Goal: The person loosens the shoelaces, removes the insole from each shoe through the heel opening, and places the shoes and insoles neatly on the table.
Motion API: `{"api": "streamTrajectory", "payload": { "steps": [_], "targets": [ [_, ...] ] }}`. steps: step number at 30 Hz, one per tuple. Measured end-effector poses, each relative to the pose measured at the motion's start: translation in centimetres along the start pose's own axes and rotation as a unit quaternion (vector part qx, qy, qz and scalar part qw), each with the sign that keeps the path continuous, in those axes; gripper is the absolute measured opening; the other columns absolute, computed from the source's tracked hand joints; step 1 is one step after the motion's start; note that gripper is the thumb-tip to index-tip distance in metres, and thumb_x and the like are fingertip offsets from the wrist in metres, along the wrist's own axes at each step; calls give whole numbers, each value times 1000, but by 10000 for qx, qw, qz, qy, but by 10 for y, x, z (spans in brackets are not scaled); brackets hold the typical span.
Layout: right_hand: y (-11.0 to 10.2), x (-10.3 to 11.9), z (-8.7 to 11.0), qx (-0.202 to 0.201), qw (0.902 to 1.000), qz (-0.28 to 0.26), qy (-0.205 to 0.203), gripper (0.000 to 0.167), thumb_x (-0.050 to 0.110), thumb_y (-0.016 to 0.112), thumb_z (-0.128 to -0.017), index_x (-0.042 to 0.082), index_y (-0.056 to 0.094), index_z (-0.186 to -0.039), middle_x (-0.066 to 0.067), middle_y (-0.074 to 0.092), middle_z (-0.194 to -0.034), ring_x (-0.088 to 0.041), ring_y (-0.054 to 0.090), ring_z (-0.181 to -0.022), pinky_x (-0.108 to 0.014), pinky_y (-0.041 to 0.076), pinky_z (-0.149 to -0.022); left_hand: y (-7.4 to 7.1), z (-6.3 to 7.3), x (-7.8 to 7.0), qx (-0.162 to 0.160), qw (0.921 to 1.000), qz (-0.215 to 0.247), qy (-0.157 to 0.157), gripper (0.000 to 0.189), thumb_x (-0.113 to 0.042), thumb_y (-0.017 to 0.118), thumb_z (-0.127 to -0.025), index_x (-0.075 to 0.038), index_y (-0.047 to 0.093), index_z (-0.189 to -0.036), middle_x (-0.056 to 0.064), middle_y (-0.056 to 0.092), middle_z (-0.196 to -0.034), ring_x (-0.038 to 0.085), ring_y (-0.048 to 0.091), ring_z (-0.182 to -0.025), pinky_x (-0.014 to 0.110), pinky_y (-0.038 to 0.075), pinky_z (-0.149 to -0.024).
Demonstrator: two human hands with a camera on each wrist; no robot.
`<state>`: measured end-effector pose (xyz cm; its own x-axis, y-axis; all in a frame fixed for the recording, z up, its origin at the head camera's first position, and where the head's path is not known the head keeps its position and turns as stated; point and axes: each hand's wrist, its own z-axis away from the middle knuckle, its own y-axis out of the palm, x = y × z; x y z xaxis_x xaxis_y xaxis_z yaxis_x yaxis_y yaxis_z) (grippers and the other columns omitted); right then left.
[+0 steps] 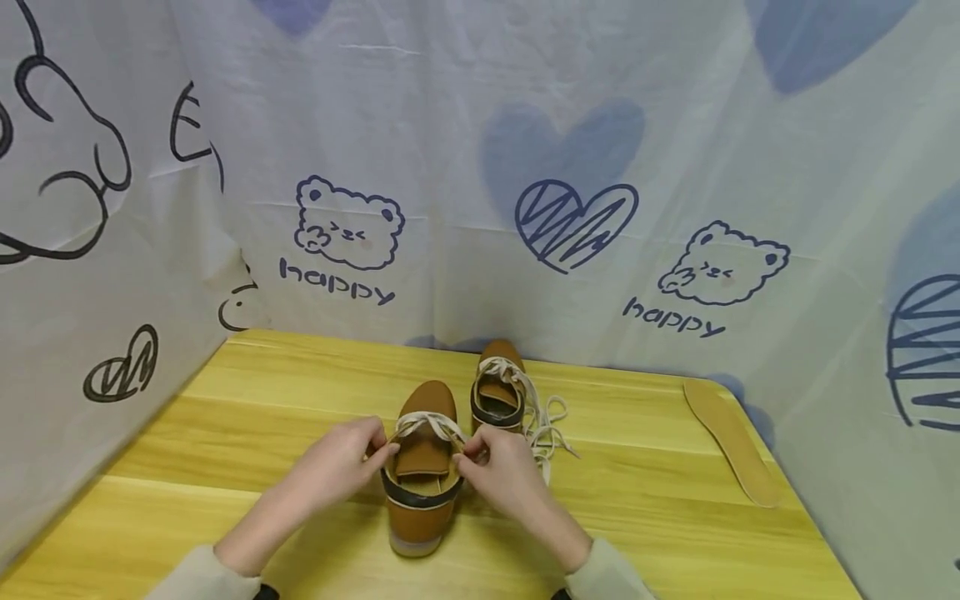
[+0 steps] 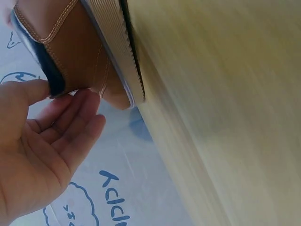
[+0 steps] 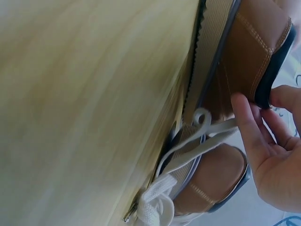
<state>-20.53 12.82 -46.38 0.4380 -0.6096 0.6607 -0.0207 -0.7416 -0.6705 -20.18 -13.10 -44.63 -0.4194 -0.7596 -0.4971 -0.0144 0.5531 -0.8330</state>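
Observation:
A brown leather shoe with a dark collar stands on the wooden surface, its heel toward me. White laces cross over its tongue. My left hand pinches the left side of the shoe's opening by the lace flap. On the opposite side, my right hand pinches the matching edge. In the left wrist view, the left thumb lies at the dark collar, with fingers against the side below. The right wrist view shows the right hand likewise at the collar; the exact fingertip contact is partly hidden.
Behind and to the right stands a second brown shoe, its long white laces trailing loosely onto the wooden tabletop. A tan insole lies near the right edge. Printed cloth hangs behind and along the sides.

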Motion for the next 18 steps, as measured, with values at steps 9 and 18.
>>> {"api": "streamTrajectory", "payload": {
  "steps": [9,18],
  "targets": [
    [2,8,4,-70,9997,116,-179,12,19,80,-92,10,73,-97,1,72,-90,-6,66,-74,-21,55,-66,1,-4,7,240,9996,176,20,22,-38,66,-103,-20,66,-90,-8,63,-87,7,58,-77,28,51,-64],
    [1,20,23,-441,9930,55,-1090,23,17,79,-92,7,74,-112,-4,70,-115,-23,70,-94,-32,61,-79,-11,-19,40,500,9948,278,837,33,-30,56,-109,-7,65,-132,11,65,-134,32,63,-122,52,53,-103]
  ]
}}
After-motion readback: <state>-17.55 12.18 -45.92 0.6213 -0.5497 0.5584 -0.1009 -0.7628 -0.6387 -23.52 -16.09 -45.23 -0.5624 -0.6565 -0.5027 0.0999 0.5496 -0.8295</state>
